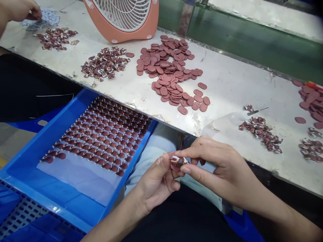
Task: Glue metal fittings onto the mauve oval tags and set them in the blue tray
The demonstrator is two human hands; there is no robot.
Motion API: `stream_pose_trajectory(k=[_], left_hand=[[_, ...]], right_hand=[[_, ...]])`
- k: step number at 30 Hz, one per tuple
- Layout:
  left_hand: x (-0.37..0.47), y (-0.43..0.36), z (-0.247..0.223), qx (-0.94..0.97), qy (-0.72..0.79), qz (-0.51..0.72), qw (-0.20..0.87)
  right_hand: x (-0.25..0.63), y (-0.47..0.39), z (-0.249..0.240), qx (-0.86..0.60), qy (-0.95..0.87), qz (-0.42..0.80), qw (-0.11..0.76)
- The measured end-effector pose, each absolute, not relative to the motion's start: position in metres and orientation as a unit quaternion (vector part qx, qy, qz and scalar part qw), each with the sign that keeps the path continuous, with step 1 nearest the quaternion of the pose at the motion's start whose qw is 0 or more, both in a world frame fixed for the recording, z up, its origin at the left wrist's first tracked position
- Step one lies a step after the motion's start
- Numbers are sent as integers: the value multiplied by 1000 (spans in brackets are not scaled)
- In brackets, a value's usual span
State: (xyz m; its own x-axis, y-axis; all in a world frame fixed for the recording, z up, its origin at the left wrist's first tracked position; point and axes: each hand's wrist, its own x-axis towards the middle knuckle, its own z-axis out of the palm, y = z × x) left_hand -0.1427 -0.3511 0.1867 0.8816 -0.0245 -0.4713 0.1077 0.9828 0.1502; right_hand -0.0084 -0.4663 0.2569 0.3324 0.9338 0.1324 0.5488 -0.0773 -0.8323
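Above my lap, my left hand (157,181) pinches a reddish-brown oval disc (174,165) between thumb and fingers. A small brown-and-white figure (181,161) lies on the disc's face, and my right hand (217,164) grips it from the right with thumb and forefinger. To the left, a blue tray (63,210) holds rows of discs bearing similar figures (101,131) on a white sheet. Loose oval discs (171,72) are heaped on the white table (227,80). Small figures lie in piles, one (106,64) left of the discs and another (262,132) at the right.
An orange fan (123,20) stands at the back of the table. At top left, another person's hand (22,10) touches a pale pile (45,18). A thin tool (257,111) lies at the right, with more discs (311,101) beyond it.
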Motion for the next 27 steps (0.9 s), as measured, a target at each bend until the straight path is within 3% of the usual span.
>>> stream_pose_trajectory(k=[5,13,24,27], left_hand=[[-139,-347,184,103,227,-52,967],[-139,-349,195,269,374,156,874],[-149,-337,200,244,410,203,855],[-162,-320,191,330,470,238,783]], right_hand=[[-9,-465,249,-700,-534,185,436],[-23,-449,212,-724,-599,-164,301],[-38,-421,202,-653,-672,-166,308],[-46,-442,203,-602,-716,-124,330]])
